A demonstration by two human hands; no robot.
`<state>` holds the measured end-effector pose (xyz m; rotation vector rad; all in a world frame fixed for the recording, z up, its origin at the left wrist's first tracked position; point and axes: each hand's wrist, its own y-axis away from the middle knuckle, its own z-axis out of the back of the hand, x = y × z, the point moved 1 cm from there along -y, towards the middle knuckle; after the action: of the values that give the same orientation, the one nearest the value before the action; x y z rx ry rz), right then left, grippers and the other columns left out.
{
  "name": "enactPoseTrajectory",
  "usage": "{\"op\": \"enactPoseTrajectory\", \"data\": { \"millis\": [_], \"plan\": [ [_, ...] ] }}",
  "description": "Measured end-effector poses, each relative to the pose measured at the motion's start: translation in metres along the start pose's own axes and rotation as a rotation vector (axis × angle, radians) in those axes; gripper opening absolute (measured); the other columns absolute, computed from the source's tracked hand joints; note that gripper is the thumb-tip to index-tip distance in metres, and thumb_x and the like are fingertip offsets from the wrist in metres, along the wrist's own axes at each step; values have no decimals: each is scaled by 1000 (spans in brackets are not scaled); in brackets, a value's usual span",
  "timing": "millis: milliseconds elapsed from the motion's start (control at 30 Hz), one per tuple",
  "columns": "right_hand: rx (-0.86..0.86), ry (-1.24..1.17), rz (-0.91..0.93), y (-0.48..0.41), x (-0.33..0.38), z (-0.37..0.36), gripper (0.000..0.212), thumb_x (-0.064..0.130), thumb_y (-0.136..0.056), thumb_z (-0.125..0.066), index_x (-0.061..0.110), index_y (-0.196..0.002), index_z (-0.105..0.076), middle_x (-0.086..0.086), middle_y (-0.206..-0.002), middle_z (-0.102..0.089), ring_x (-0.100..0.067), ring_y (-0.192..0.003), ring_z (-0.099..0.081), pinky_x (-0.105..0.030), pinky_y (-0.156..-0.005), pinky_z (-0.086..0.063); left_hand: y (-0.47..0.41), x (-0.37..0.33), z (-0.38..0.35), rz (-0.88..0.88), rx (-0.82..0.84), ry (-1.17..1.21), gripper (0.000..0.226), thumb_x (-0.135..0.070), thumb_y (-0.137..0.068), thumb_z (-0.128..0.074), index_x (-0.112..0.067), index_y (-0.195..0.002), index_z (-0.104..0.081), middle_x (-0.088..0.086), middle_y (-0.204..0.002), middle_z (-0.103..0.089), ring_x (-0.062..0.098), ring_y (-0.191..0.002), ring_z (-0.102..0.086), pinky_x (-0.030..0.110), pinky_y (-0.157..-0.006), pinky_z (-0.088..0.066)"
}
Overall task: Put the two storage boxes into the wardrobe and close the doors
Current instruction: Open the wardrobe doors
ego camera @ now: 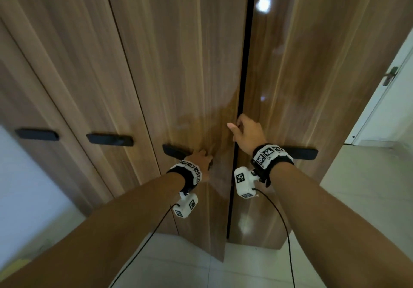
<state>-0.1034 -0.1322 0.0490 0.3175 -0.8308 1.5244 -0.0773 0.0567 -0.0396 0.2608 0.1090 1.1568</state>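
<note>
The fingers [240, 119] of the right hand [249, 132] are curled over the inner edge of the right wardrobe door [312, 64], with the thumb stretched out toward the left leaf; how far they reach into the gap cannot be told. The fingers of the left hand [201, 161] are hidden behind the knuckles; the hand is closed on the right end of the black handle [176, 151] of the left wardrobe door [183, 64]. Both wrists carry black bands with white marker blocks [270, 154], a white sensor unit [243, 181] hanging below each, and a thin black cable [282, 220] running back along each forearm.

A narrow dark gap [244, 64] stands between the two door leaves, so they are nearly shut but not meeting. The left leaf's bottom corner juts out over the pale tiled floor [245, 270]. The right door's own handle [301, 152] lies just behind the right wrist. Two further wardrobe doors [67, 64] to the left are flush, each with a black handle. The storage boxes cannot be seen; nothing shows through the gap. At far right a white room door [388, 100] with a metal lever stands beside the wardrobe.
</note>
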Motion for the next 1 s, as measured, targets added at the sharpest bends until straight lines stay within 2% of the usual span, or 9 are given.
{"op": "enactPoseTrajectory", "data": {
  "millis": [100, 300, 500, 600, 733, 800, 900, 1000],
  "plan": [
    [3, -39, 6, 20, 10, -6, 37, 53, -97, -53, 18, -87, -48, -5, -70, -70, -25, -70, -68, -48, -72, -58, 17, 7, -15, -14, -56, 9, 82, -55, -81, -64, -17, -148, -36, 8, -140, -41, 34, -128, -43, 51, -104, -45],
    [-6, -143, 1, 54, 33, -19, 35, 48, -96, -58, 17, -84, -49, -8, -69, -69, -24, -69, -68, -49, -74, -58, 51, 12, -30, -15, -184, -79, 92, -85, -68, -52, -17, -130, -55, 6, -120, -57, 30, -102, -60, 44, -87, -53],
    [-46, -217, -20, 90, 58, -37, 36, 46, -94, -62, 14, -82, -50, -9, -67, -69, -22, -65, -68, -46, -69, -58, 79, 15, -43, -23, -234, -121, 100, -89, -66, -34, -15, -129, -57, 9, -121, -60, 33, -111, -59, 44, -87, -55],
    [-80, -225, -14, 104, 75, -45, 38, 47, -94, -62, 13, -81, -49, -10, -66, -68, -24, -65, -67, -47, -68, -57, 96, 25, -49, -51, -348, -131, 95, -91, -74, -27, -15, -115, -64, 6, -109, -64, 28, -102, -63, 40, -82, -53],
    [-94, -204, 18, 123, 102, -61, 39, 50, -92, -62, 15, -78, -49, -6, -63, -63, -21, -62, -66, -46, -64, -57, 120, 51, -62, -107, -459, -132, 101, -95, -76, -18, -14, -102, -71, 4, -97, -68, 24, -95, -63, 34, -79, -50],
    [-84, -176, 59, 132, 116, -73, 40, 52, -91, -62, 17, -76, -48, -1, -59, -60, -17, -59, -63, -46, -62, -57, 131, 67, -71, -132, -469, -83, 101, -95, -77, -18, -13, -102, -72, 4, -98, -68, 25, -99, -61, 36, -85, -53],
    [-24, -122, 146, 139, 142, -91, 44, 59, -86, -62, 19, -72, -48, 2, -58, -58, -14, -57, -59, -45, -59, -56, 151, 95, -82, -126, -482, -38, 99, -95, -77, -24, -15, -108, -71, 3, -103, -70, 22, -100, -63, 34, -85, -54],
    [84, -147, 208, 142, 169, -113, 50, 66, -82, -60, 19, -71, -50, 1, -59, -61, -15, -60, -62, -46, -61, -57, 173, 122, -92, -109, -476, 52, 99, -97, -73, -32, -20, -127, -63, 5, -124, -66, 22, -112, -61, 37, -90, -56]
  ]
}}
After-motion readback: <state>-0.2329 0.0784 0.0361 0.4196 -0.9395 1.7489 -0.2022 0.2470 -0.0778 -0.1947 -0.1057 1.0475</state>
